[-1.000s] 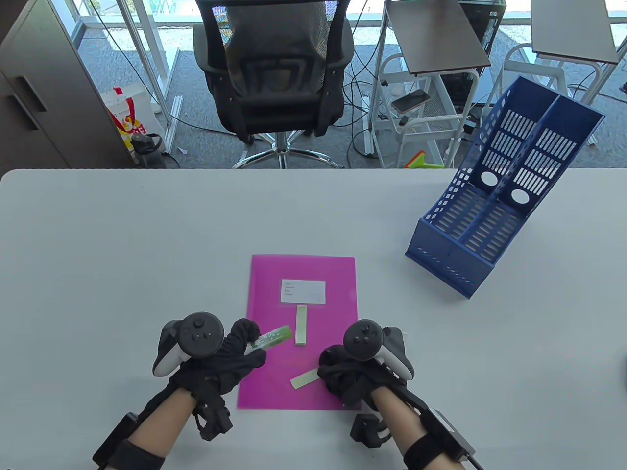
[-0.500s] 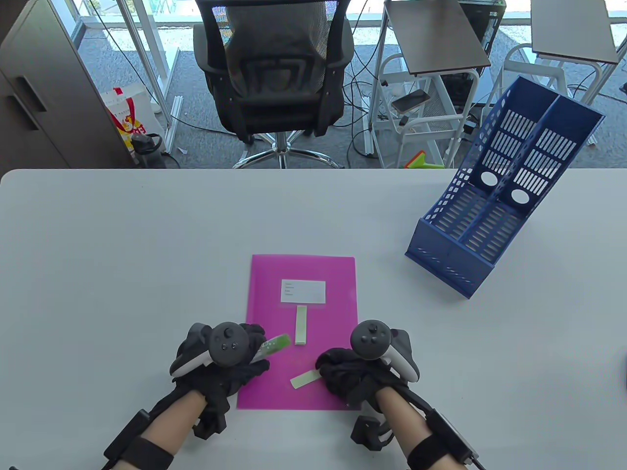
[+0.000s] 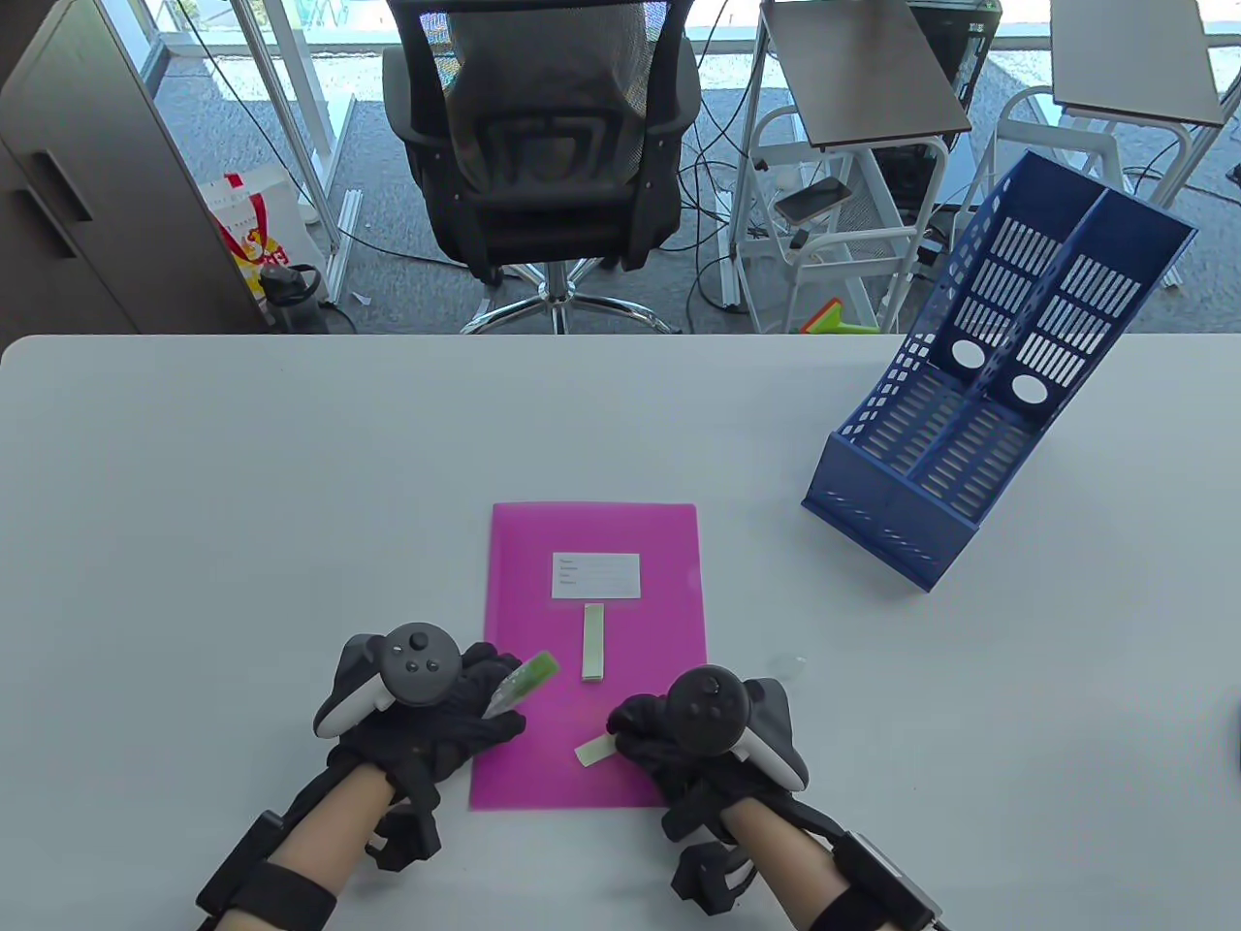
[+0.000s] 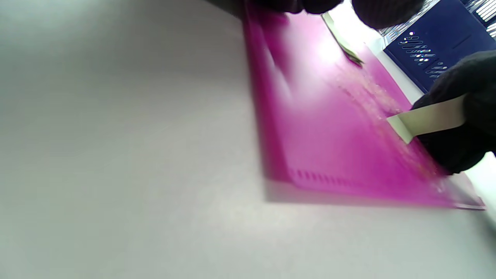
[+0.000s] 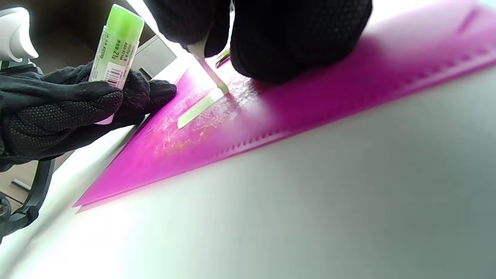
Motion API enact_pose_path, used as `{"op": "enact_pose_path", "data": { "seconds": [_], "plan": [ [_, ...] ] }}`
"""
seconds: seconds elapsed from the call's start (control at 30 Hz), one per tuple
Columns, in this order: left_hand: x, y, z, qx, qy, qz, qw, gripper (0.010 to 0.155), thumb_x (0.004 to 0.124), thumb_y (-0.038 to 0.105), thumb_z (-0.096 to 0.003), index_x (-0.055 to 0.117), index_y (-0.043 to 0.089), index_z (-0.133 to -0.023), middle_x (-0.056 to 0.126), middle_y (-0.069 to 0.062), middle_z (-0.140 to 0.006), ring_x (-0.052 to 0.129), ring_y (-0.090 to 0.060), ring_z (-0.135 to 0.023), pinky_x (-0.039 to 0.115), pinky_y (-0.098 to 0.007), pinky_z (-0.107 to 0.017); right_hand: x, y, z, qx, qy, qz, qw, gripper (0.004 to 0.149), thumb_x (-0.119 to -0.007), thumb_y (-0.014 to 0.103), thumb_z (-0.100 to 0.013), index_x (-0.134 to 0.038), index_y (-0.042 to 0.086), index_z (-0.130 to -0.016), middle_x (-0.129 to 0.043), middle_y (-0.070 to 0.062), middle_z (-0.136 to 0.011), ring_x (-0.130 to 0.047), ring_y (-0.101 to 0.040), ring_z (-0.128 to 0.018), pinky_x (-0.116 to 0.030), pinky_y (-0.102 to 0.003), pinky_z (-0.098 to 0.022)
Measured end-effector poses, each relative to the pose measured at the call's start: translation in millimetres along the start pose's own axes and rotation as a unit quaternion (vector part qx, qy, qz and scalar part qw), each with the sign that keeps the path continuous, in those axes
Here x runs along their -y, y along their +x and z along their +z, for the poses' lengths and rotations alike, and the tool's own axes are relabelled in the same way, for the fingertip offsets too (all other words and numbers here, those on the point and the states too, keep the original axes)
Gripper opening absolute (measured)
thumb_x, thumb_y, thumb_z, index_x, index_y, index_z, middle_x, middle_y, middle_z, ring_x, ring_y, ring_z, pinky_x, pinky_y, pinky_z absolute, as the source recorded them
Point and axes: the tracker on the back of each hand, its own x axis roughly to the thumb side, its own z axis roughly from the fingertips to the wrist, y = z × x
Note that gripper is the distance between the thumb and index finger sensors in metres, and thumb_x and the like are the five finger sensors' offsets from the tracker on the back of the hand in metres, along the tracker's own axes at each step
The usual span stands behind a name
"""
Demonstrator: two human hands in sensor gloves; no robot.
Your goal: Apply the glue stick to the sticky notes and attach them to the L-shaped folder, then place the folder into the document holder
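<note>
A magenta L-shaped folder lies flat near the table's front, with a white label and a pale green sticky note stuck below it. My left hand grips a green glue stick, also seen as the glue stick in the right wrist view, at the folder's left edge. My right hand pinches a second pale green sticky note by one end; the note has its free end touching the folder among glue smears. The same note shows in the left wrist view.
A blue two-slot document holder leans at the table's right rear. A small clear cap lies on the table just right of my right hand. A black office chair stands beyond the far edge.
Both hands have moved left a little, the right one inward over the folder with its note. The folder has slid slightly left. The glue stick now tilts more upright.
</note>
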Motion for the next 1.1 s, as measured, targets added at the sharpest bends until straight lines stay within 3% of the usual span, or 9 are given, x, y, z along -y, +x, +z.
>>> {"op": "enact_pose_path", "data": {
  "seconds": [0.27, 0.4, 0.63, 0.83, 0.97, 1.1],
  "plan": [
    [0, 0, 0, 0.000, -0.005, 0.002, 1.000, 0.053, 0.070, 0.050, -0.0510, 0.053, 0.029, -0.096, 0.049, 0.011, -0.116, 0.029, -0.016, -0.113, 0.022, -0.043, -0.082, 2, -5, -1, -0.003, 0.004, -0.035, 0.999, 0.035, -0.059, 0.024, -0.061, -0.065, 0.007, -0.091, -0.080, -0.023, -0.087, -0.090, -0.032, -0.061, -0.078, -0.042, -0.052],
    [-3, -1, -1, 0.001, -0.011, 0.021, 1.000, 0.053, 0.070, 0.050, -0.0506, 0.054, 0.029, -0.096, 0.050, 0.011, -0.116, 0.030, -0.015, -0.113, 0.022, -0.042, -0.082, 4, -11, -2, -0.018, 0.012, -0.095, 0.995, 0.035, -0.060, 0.024, -0.061, -0.066, 0.005, -0.090, -0.079, -0.025, -0.086, -0.090, -0.035, -0.062, -0.077, -0.045, -0.052],
    [-3, -2, -1, 0.000, -0.009, 0.036, 0.999, 0.053, 0.069, 0.051, -0.0508, 0.055, 0.029, -0.096, 0.053, 0.011, -0.115, 0.031, -0.014, -0.112, 0.024, -0.040, -0.081, 6, -18, -4, -0.029, 0.006, -0.117, 0.993, 0.036, -0.060, 0.025, -0.061, -0.067, 0.005, -0.090, -0.081, -0.023, -0.084, -0.092, -0.033, -0.059, -0.079, -0.043, -0.050],
    [-6, -6, -2, 0.000, -0.014, 0.053, 0.999, 0.053, 0.069, 0.051, -0.0510, 0.055, 0.029, -0.096, 0.054, 0.012, -0.114, 0.033, -0.013, -0.112, 0.026, -0.038, -0.081, 12, -8, -4, -0.019, 0.003, -0.065, 0.998, 0.035, -0.064, 0.024, -0.060, -0.070, 0.005, -0.089, -0.085, -0.025, -0.082, -0.096, -0.034, -0.058, -0.081, -0.044, -0.048],
    [-9, -2, -2, -0.013, 0.000, 0.026, 1.000, 0.052, 0.069, 0.052, -0.0508, 0.056, 0.029, -0.096, 0.059, 0.013, -0.112, 0.039, -0.011, -0.111, 0.030, -0.038, -0.082, 37, 15, -7, 0.002, -0.022, 0.062, 0.998, 0.034, -0.067, 0.026, -0.060, -0.073, 0.009, -0.089, -0.091, -0.016, -0.072, -0.096, -0.027, -0.052, -0.082, -0.042, -0.045],
    [-10, 0, -2, -0.018, 0.003, 0.013, 1.000, 0.052, 0.069, 0.052, -0.0506, 0.057, 0.029, -0.096, 0.061, 0.014, -0.111, 0.042, -0.012, -0.110, 0.034, -0.040, -0.082, 59, 41, -19, 0.024, -0.083, 0.174, 0.981, 0.033, -0.070, 0.026, -0.059, -0.075, 0.015, -0.089, -0.092, -0.011, -0.069, -0.095, -0.022, -0.051, -0.081, -0.041, -0.046]
  ]
}}
